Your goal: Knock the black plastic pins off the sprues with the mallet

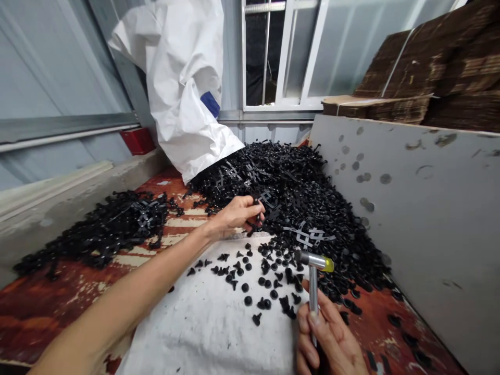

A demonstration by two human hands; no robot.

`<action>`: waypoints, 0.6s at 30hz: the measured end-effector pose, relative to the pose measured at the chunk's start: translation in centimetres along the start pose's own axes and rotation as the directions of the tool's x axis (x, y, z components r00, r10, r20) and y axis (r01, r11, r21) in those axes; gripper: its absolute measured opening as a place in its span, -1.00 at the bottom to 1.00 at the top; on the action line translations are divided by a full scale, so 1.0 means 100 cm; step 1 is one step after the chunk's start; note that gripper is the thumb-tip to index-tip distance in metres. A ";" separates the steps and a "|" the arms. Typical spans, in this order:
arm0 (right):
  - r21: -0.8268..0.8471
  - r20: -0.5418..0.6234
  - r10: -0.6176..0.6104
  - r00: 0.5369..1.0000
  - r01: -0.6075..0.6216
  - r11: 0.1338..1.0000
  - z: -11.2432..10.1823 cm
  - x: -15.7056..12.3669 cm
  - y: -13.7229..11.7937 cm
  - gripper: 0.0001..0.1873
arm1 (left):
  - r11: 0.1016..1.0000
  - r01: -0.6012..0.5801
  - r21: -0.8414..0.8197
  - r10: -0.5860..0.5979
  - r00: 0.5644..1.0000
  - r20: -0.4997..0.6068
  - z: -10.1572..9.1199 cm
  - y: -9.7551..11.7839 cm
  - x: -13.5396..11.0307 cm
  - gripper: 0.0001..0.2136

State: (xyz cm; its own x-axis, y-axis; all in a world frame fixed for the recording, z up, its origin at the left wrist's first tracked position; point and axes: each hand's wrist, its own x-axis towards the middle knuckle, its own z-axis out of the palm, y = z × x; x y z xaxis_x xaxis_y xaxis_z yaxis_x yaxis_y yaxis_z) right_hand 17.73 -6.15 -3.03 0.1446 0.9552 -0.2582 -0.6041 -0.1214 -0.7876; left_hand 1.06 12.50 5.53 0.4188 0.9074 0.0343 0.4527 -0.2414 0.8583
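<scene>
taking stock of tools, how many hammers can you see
1: a hammer, gripped by its handle in the right hand, head up, with the yellow end towards the picture's right. Others could be hidden under the black parts.

A workshop or small factory corner, by the look of it: pale metal-sheet walls [47, 67], a sliding window [287, 52], strapped stacks of flat brown cardboard [414, 67], a stained white board [422, 208] standing along one side, and a worn red counter [47, 307] heaped with loose black parts [281, 172]. A hammer [313, 278] is in the right hand [330, 333].
</scene>
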 end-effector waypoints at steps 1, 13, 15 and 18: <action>0.003 0.001 -0.025 1.000 0.025 1.000 0.001 0.000 0.000 -0.47 | 0.983 0.064 -0.174 -0.053 0.996 0.069 0.006 0.002 -0.013 -0.76; -0.143 0.180 -0.162 0.970 0.189 0.972 -0.008 -0.005 0.004 -0.61 | 0.810 0.461 -0.362 -0.146 0.757 0.637 0.072 -0.001 -0.124 -0.59; -0.198 0.175 -0.155 0.972 0.189 0.962 -0.006 -0.011 0.006 -0.65 | 0.898 0.337 -0.283 -0.107 0.791 0.603 0.075 -0.002 -0.131 -0.72; -0.228 0.167 -0.129 0.977 0.166 0.960 -0.002 -0.017 0.008 -0.68 | 0.981 0.103 -0.162 -0.011 0.871 0.492 0.077 0.001 -0.143 -0.83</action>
State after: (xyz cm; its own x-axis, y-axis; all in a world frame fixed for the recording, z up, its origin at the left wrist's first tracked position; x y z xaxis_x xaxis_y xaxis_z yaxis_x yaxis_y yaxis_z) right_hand 17.16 -7.91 -3.36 0.0883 0.9945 -0.0569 -0.3774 -0.0195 -0.9258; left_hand 1.13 -3.15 1.18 0.7470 0.6234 -0.2309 0.3600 -0.0873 0.9288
